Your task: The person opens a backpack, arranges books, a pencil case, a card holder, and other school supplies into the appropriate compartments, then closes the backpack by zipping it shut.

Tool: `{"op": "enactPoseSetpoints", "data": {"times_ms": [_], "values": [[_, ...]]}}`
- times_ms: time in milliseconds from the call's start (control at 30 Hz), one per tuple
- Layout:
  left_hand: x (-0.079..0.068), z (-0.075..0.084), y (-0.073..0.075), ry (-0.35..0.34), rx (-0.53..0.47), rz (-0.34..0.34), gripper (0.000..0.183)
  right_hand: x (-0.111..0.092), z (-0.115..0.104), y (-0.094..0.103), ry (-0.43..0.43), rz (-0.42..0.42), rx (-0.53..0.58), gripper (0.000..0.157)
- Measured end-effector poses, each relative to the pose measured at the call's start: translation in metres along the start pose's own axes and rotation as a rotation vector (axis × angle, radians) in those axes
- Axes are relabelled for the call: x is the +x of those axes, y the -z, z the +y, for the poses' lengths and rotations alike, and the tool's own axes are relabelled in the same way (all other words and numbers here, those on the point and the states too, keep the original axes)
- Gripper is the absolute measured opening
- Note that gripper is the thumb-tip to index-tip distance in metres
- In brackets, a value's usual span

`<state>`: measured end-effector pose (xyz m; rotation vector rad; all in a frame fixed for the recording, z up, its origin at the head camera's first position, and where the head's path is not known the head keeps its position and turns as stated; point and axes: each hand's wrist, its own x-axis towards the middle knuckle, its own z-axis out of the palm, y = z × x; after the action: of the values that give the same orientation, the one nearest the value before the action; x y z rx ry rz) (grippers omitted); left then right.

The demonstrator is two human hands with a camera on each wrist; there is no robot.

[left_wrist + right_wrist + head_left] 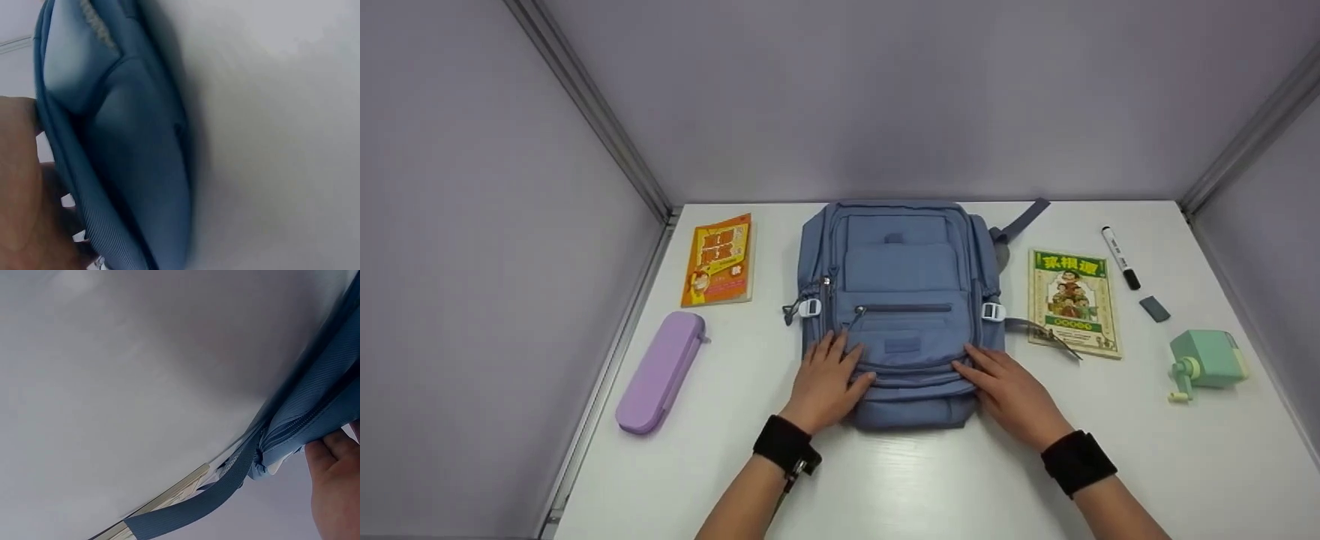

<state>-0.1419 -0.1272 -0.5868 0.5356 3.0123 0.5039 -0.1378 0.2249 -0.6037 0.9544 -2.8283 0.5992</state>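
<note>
A blue backpack [907, 266] lies flat on the white table, its front pockets and zippers facing up. My left hand [826, 381] rests on its lower left side with fingers spread. On the lower right side lies my right hand [1016, 390], fingers extended over the edge. In the left wrist view, the left hand [25, 197] lies along the bag's side, where a fabric fold [140, 146] stands above the table. The right wrist view has the right hand's fingers [332, 453] against the bag's zippered edge [309, 419], near a loose strap [197, 509].
Left of the bag are an orange book [718, 262] and a purple pencil case [661, 373]. To its right lie a green-and-cream book [1072, 300], partly under a strap, a marker [1120, 257], a dark grey eraser [1154, 309] and a green crank pencil sharpener [1207, 360]. Grey panels surround the table.
</note>
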Motion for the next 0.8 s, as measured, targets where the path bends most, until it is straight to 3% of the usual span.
{"op": "enactPoseSetpoints", "data": {"times_ms": [100,200,267,367,467,633,800], "values": [[0.011,-0.017,0.013,0.080,-0.021,0.132,0.048,0.000,0.000,-0.001,-0.001,0.007,0.004,0.055],[0.025,-0.041,0.023,0.224,-0.084,0.279,0.037,0.000,0.000,-0.001,0.011,0.023,-0.001,0.055],[0.032,-0.057,0.025,0.313,-0.131,0.325,0.029,-0.001,-0.001,-0.001,0.020,0.036,-0.009,0.055],[0.041,-0.077,0.023,0.395,-0.185,0.308,0.024,0.001,-0.004,-0.001,0.028,0.050,-0.021,0.056],[0.048,-0.088,0.016,0.426,-0.209,0.266,0.027,0.002,-0.010,0.002,0.029,0.051,-0.038,0.057],[0.057,-0.091,0.009,0.424,-0.220,0.286,0.025,0.015,-0.033,0.007,0.084,0.033,-0.033,0.059],[0.060,-0.091,0.008,0.412,-0.210,0.291,0.025,0.047,-0.079,0.006,0.200,-0.032,-0.043,0.053]]}}
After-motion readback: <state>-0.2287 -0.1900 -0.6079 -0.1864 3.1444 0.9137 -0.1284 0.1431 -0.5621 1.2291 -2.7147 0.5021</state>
